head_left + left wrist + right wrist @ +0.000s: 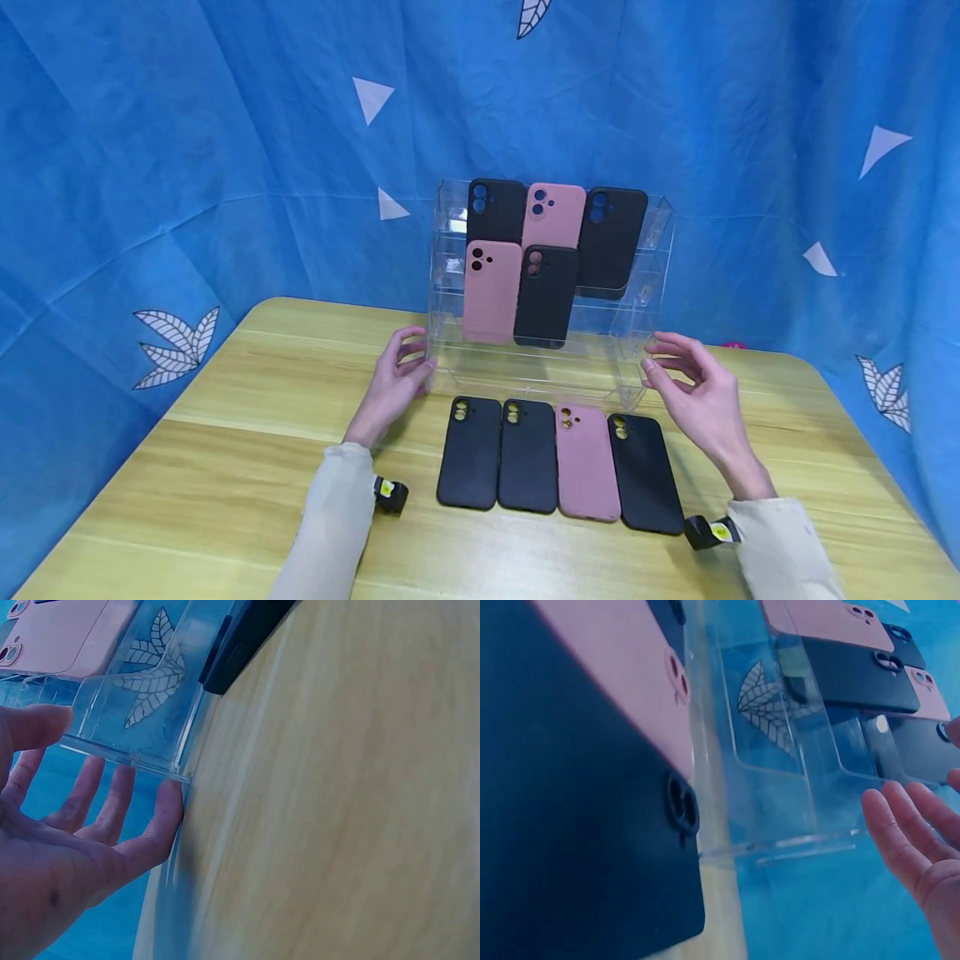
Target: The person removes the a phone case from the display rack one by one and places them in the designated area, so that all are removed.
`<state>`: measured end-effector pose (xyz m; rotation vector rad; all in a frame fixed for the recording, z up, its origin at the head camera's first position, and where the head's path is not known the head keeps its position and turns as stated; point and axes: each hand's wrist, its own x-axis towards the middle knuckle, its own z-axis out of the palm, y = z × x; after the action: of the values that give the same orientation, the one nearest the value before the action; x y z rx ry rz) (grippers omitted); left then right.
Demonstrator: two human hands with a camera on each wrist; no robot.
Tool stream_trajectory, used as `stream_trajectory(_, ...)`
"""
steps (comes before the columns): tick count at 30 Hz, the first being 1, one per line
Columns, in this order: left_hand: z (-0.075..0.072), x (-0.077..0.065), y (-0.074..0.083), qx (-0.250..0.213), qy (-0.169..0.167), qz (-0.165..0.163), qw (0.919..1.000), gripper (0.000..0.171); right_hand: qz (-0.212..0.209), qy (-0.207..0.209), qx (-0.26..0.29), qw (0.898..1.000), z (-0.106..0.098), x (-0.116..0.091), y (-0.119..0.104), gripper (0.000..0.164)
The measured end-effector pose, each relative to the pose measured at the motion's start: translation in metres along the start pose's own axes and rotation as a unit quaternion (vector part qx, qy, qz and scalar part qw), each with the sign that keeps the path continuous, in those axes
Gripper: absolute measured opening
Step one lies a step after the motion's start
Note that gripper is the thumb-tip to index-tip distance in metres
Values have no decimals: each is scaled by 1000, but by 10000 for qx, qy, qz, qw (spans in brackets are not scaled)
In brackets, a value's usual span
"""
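Note:
A clear plastic tiered display stand (525, 367) stands at the back of the table. Its upper part holds a black phone case (498, 212), a pink one (555, 215) and another black one (618, 242). Lower down lean a pink case (491, 292) and a black case (549, 296). My left hand (393, 379) is at the stand's left side, spread fingertips touching its edge in the left wrist view. My right hand (701, 396) hovers by the stand's right side, fingers loosely bent, holding nothing.
In front of the stand lie two black cases (468, 454) side by side, then a pink case (588, 467) and a further black case (647, 475). They rest on a wooden table (225, 467). A blue patterned curtain (300, 150) hangs behind.

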<state>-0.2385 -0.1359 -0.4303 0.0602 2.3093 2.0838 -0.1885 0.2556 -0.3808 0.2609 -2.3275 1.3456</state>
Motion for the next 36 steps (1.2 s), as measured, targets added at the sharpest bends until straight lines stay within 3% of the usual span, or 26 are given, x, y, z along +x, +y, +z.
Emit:
stream_trajectory(18,-1,-2,1,0,-28,-1,10000,50,-325,109,523,9980,19,31,-16,41)
stream_trajectory(36,0,0,2,31,-19,7,10000,49,-375,-103,338,9987,40,58,-25,48)
